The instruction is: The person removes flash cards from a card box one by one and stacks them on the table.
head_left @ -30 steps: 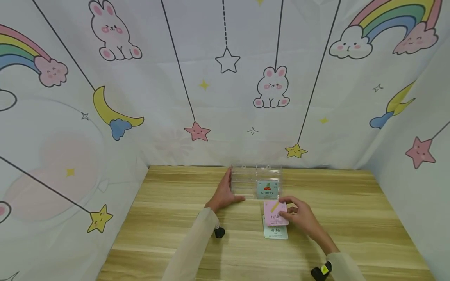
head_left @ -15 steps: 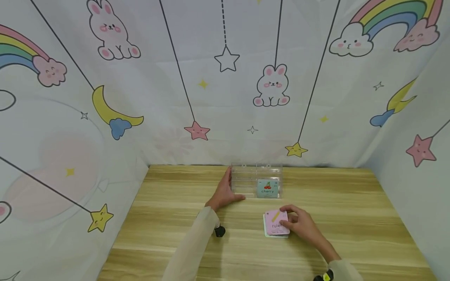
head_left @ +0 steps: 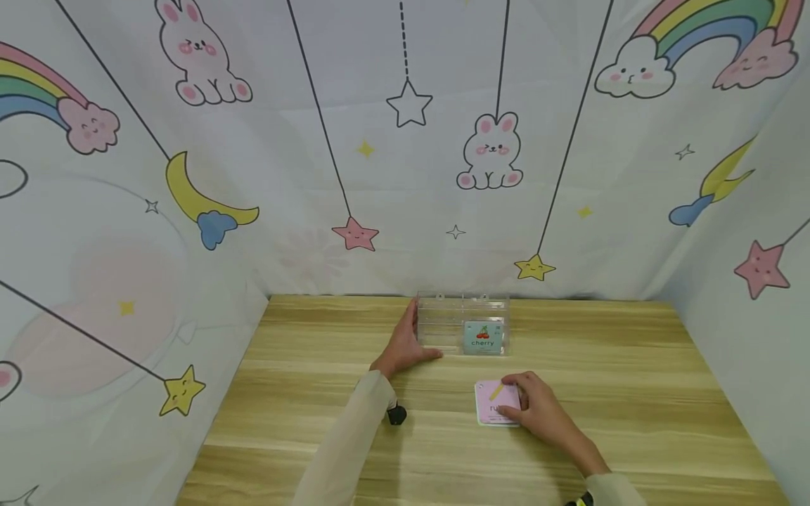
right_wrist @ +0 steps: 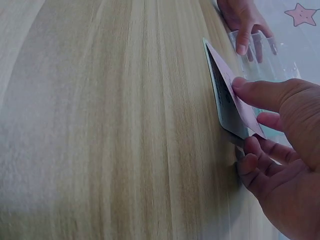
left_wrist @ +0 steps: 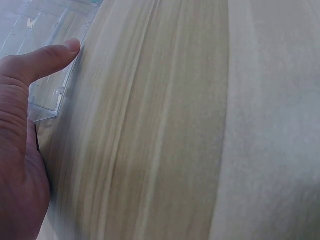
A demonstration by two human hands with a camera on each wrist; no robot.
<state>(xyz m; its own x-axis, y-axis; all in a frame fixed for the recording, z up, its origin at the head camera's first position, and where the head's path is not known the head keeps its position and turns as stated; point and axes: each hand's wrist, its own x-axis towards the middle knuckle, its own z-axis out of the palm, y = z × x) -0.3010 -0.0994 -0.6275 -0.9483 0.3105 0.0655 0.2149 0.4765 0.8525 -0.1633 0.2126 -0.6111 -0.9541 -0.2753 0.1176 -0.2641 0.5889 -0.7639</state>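
A pink card printed "ruler" (head_left: 487, 402) is pinched by my right hand (head_left: 541, 411) at its right side. Beneath it lies a pale green card, with only its edge showing in the head view; in the right wrist view the pink card (right_wrist: 230, 82) tilts above the green card (right_wrist: 216, 90), the two meeting at one end. My left hand (head_left: 405, 344) holds the left front corner of a clear plastic case (head_left: 439, 327), thumb along the front edge and fingers at the side. A teal card printed "cherry" (head_left: 484, 339) sits in the case's front right compartment.
The wood-grain table (head_left: 304, 393) meets a white cloth backdrop (head_left: 405, 176) with printed rabbits, stars and rainbows, just behind the case. Cloth walls also stand at left and right. A small black device (head_left: 396, 414) is strapped at the left wrist.
My right hand has brought the pink ruler card down toward me onto the green "wife" card, now almost wholly covered. The left hand and the case have stayed in place.
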